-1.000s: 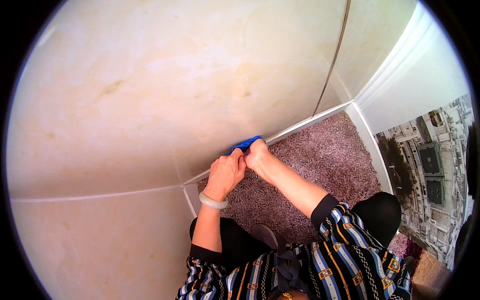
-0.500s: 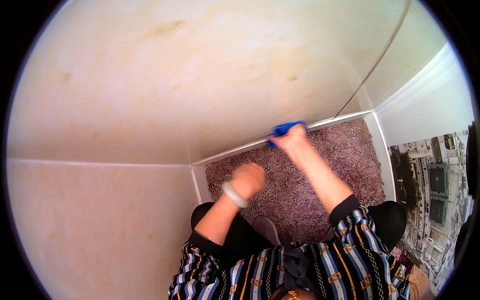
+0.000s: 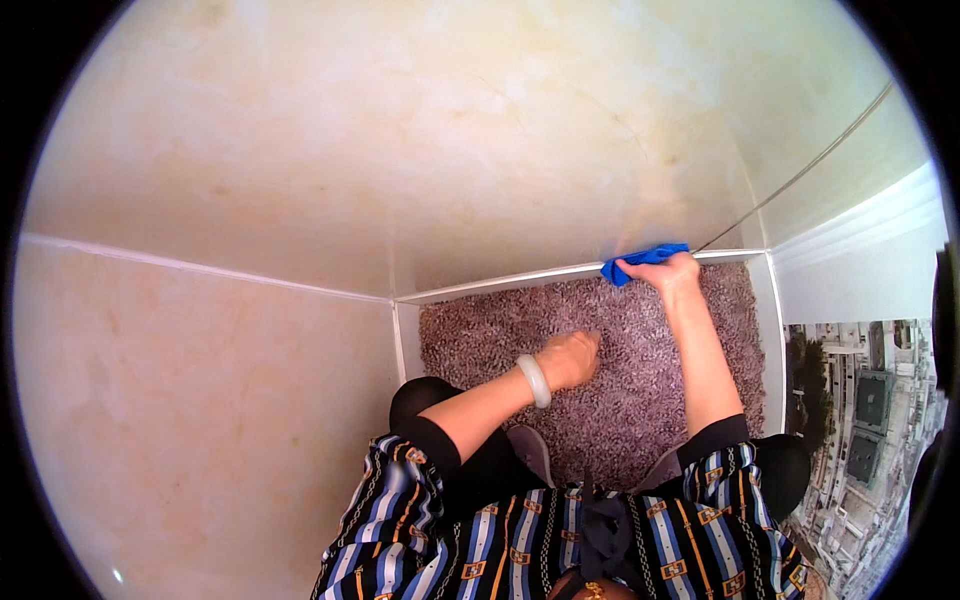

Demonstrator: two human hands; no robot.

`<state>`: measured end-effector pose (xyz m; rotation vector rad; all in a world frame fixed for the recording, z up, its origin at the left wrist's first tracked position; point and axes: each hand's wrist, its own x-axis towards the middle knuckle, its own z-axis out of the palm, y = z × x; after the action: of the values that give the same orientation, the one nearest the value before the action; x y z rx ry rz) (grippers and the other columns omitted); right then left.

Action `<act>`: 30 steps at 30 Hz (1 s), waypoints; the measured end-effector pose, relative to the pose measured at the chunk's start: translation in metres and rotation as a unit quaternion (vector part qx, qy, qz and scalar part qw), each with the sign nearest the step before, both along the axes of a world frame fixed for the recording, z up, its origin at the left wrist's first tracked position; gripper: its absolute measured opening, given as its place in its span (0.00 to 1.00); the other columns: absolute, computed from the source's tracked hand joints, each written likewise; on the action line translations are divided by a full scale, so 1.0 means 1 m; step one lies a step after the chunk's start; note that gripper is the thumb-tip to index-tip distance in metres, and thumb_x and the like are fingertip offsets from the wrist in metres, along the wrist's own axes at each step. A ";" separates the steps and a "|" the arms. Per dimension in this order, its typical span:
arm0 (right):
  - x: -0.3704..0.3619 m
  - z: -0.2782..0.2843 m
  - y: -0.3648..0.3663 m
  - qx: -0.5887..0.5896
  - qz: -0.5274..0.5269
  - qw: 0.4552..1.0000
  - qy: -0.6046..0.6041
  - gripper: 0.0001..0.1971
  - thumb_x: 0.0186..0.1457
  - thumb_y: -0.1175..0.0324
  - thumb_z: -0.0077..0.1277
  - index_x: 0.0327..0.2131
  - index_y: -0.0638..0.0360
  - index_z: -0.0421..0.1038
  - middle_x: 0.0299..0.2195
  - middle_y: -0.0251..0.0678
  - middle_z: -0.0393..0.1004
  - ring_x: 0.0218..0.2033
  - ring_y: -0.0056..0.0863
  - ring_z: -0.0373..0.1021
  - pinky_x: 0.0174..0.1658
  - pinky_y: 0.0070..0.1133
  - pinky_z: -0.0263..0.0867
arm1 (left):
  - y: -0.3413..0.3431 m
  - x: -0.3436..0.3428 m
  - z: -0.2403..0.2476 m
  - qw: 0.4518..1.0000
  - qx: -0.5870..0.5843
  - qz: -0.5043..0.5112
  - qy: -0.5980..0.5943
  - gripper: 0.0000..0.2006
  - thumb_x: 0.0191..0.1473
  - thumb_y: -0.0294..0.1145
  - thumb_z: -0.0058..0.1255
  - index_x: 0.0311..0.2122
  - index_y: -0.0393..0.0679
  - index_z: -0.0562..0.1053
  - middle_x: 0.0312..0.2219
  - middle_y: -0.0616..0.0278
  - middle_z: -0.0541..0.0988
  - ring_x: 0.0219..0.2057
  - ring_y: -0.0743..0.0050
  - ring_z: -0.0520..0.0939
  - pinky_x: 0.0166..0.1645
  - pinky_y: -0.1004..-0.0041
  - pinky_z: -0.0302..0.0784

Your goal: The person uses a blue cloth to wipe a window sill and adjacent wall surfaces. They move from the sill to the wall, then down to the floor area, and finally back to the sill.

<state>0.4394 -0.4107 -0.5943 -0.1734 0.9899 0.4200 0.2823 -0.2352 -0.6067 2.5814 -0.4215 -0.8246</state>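
Note:
My right hand (image 3: 672, 272) grips a folded blue cloth (image 3: 635, 264) and presses it against the white baseboard (image 3: 530, 277) at the foot of the far wall. A thin cord (image 3: 800, 182) running along that wall comes down just beside the hand. My left hand (image 3: 570, 360), with a pale bangle (image 3: 534, 381) on its wrist, hangs over the carpet with its fingers curled in; nothing shows in it, though its palm is turned away. The speckled mauve carpet (image 3: 640, 400) lies below both hands.
Pale marbled walls (image 3: 480, 130) rise ahead and at the left (image 3: 200, 420), meeting in a corner at the carpet's far left. White trim (image 3: 775, 340) edges the right side, beside a printed picture panel (image 3: 850, 400). My shoes (image 3: 530, 455) rest on the carpet near my knees.
My right hand has slid the blue cloth to the right along the baseboard, closer to the cord. My left hand has also shifted right over the carpet, still curled.

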 end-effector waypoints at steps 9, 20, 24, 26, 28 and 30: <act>-0.033 0.003 0.116 0.039 0.141 0.969 -0.201 0.20 0.65 0.57 0.36 0.53 0.58 0.66 0.56 0.40 0.68 0.57 0.40 0.61 0.64 0.44 0.54 | 0.030 0.066 0.017 0.444 -0.582 0.667 0.135 0.11 0.58 0.29 0.39 0.37 0.33 0.72 0.38 0.49 0.77 0.42 0.58 0.78 0.51 0.59 0.74; -0.055 0.028 0.130 0.093 0.090 0.984 -0.120 0.18 0.65 0.55 0.34 0.45 0.52 0.71 0.41 0.41 0.75 0.43 0.40 0.70 0.41 0.40 0.74 | 0.026 0.067 -0.001 0.375 -0.590 0.707 -0.102 0.14 0.50 0.16 0.34 0.44 0.37 0.63 0.39 0.58 0.70 0.38 0.71 0.72 0.43 0.72 0.73; -0.041 -0.037 0.077 0.057 0.073 0.995 -0.037 0.18 0.65 0.53 0.34 0.46 0.48 0.71 0.44 0.36 0.76 0.44 0.39 0.71 0.41 0.39 0.73 | 0.004 0.079 -0.055 0.411 -0.573 0.700 0.119 0.07 0.51 0.24 0.45 0.36 0.40 0.72 0.32 0.60 0.76 0.31 0.68 0.78 0.35 0.67 0.79; -0.047 -0.049 0.071 0.060 0.098 0.992 -0.054 0.18 0.66 0.53 0.34 0.47 0.48 0.70 0.44 0.34 0.76 0.44 0.38 0.71 0.41 0.38 0.73 | 0.002 0.072 -0.056 0.473 -0.583 0.652 0.104 0.10 0.52 0.27 0.46 0.40 0.39 0.72 0.35 0.58 0.77 0.35 0.65 0.79 0.39 0.63 0.79; -0.046 -0.057 0.056 -0.062 0.098 0.993 -0.027 0.17 0.67 0.53 0.33 0.47 0.47 0.70 0.44 0.34 0.76 0.43 0.35 0.71 0.41 0.34 0.71 | -0.012 0.072 -0.038 0.526 -0.596 0.599 0.100 0.13 0.53 0.30 0.48 0.44 0.40 0.71 0.37 0.57 0.78 0.37 0.65 0.79 0.42 0.61 0.78; -0.038 -0.068 0.041 -0.157 0.107 0.982 -0.005 0.17 0.68 0.52 0.32 0.47 0.46 0.70 0.46 0.34 0.75 0.44 0.33 0.70 0.41 0.33 0.69 | -0.016 0.071 -0.038 0.549 -0.540 0.618 0.160 0.11 0.54 0.30 0.48 0.43 0.42 0.70 0.36 0.59 0.76 0.37 0.63 0.79 0.42 0.60 0.79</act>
<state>0.4015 -0.3696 -0.6623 -0.5699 1.0279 0.4565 0.3535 -0.2512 -0.6451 0.9503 0.7679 -0.2243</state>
